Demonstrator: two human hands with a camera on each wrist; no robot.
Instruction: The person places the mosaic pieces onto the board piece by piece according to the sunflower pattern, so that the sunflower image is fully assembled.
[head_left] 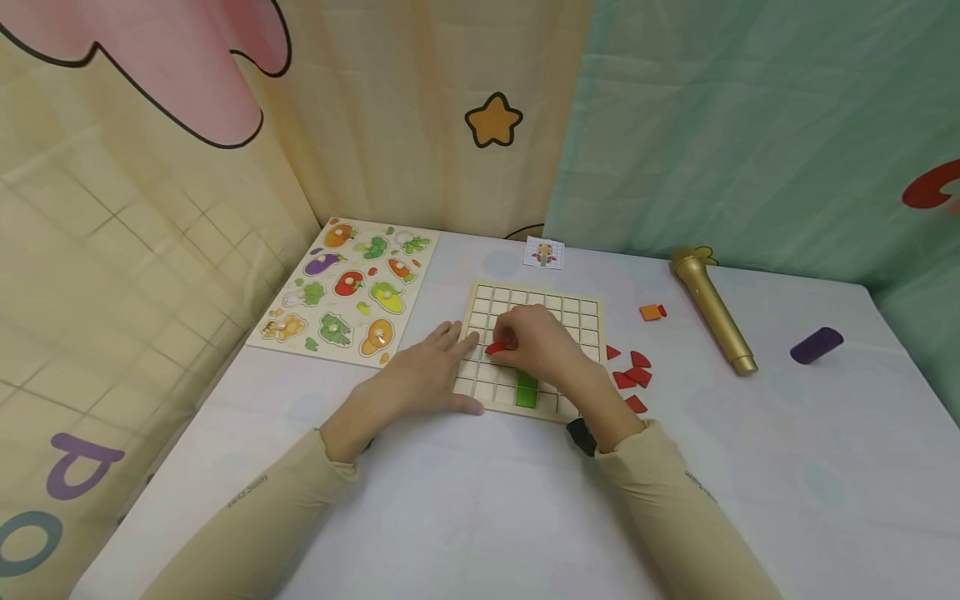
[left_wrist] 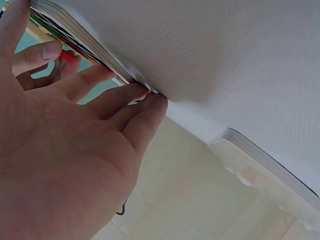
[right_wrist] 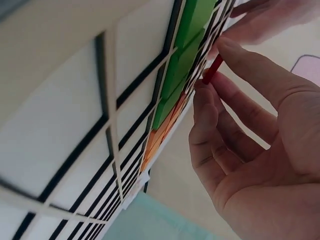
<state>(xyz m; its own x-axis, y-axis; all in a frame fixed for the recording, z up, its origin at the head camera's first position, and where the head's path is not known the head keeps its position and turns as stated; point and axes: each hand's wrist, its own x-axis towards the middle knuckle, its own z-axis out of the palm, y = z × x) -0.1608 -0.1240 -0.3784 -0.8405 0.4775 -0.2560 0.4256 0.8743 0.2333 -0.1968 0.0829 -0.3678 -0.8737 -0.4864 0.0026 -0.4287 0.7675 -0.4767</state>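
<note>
My right hand (head_left: 543, 346) pinches a small red piece (head_left: 496, 347) between thumb and fingers, over the left half of a wooden grid board (head_left: 587, 322). The right wrist view shows that red piece (right_wrist: 212, 70) edge-on at the fingertips, close to the board's face. Green pieces (head_left: 527, 390) lie in a column of squares, and orange pieces (right_wrist: 155, 140) continue their line further along. My left hand (head_left: 416, 375) rests at the board's left edge with fingers spread and extended. In the left wrist view its fingertips (left_wrist: 150, 102) are at the board's side, low on the table.
Several loose red pieces (head_left: 637, 377) lie right of the board, with an orange piece (head_left: 650, 312) behind them. Further right are a gold microphone-shaped stick (head_left: 716, 312) and a purple cylinder (head_left: 817, 345). A vegetable puzzle board (head_left: 300, 348) lies left; a small picture card (head_left: 543, 252) is behind.
</note>
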